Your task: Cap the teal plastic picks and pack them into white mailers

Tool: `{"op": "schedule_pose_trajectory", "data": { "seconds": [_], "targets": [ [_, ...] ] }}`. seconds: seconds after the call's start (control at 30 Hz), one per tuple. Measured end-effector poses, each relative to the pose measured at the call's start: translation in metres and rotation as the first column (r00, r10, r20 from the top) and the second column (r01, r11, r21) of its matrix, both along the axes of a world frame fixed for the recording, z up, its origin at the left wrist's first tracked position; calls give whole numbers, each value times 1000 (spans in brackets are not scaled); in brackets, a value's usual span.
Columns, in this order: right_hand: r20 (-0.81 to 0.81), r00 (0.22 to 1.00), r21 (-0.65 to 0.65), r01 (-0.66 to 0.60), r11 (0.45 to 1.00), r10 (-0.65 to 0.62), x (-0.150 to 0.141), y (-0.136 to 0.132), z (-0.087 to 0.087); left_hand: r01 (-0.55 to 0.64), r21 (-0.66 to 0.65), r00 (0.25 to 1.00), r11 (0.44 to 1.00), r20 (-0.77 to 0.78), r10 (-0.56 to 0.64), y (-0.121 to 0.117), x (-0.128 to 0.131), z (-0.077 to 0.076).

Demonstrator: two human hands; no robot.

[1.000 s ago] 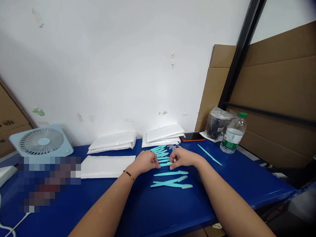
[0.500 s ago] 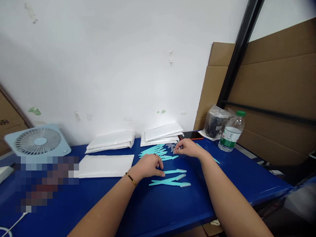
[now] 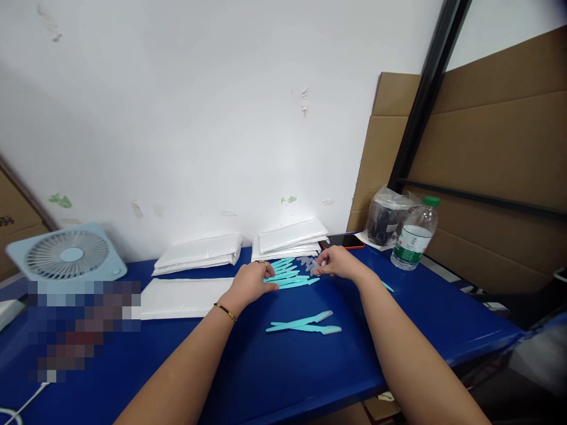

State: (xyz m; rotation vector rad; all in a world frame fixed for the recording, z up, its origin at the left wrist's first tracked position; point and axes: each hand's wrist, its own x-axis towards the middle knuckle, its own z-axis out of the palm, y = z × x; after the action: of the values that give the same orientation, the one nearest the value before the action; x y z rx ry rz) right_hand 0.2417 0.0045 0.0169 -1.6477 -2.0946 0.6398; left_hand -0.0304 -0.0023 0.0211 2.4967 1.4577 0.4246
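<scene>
Several turquoise eyebrow razors [image 3: 290,275] lie in a fanned pile near the back of the blue table. At the pile's left side, my left hand [image 3: 253,280] has its thumb and fingers closed around the handle ends. My right hand [image 3: 340,264] is at the pile's right, its fingertips pinched on a clear blade cap among several small clear caps [image 3: 305,261]. Two more razors with covered blades [image 3: 305,323] lie crossed in front of the pile. Part of another turquoise razor [image 3: 388,286] shows beyond my right forearm.
White padded envelopes are stacked at the back left [image 3: 197,252] and back centre [image 3: 290,237], with a single envelope [image 3: 186,298] in front. A phone [image 3: 343,241], a bagged dark container [image 3: 384,221] and a water bottle [image 3: 414,239] stand right; a blue fan [image 3: 71,254] sits left.
My left hand has moved up and left from the front razors to the pile. The razor by its fingers has left its spot. My right hand stays by the clear caps.
</scene>
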Motion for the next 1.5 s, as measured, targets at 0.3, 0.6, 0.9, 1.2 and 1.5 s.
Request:
{"op": "schedule_pose_trajectory", "data": {
  "seconds": [0.3,0.6,0.9,1.2,1.5],
  "targets": [
    [-31,983,-57,-180,982,179,-7,-13,13,310,-351,943,884,-4,-332,-34,28,-6],
    [-96,908,-430,-408,806,408,-13,-18,10,144,-196,988,970,-27,-152,-11,16,-5],
    [36,999,149,-16,989,11,0,-3,6,191,-68,981,979,-20,-192,-30,24,3],
    [-127,888,-457,-448,768,442,-17,-24,16,185,-199,981,962,-27,-194,-27,28,-2],
    [-41,992,-129,-123,984,119,11,-3,4,81,-57,996,995,-39,-83,-9,10,-6]
  ]
}}
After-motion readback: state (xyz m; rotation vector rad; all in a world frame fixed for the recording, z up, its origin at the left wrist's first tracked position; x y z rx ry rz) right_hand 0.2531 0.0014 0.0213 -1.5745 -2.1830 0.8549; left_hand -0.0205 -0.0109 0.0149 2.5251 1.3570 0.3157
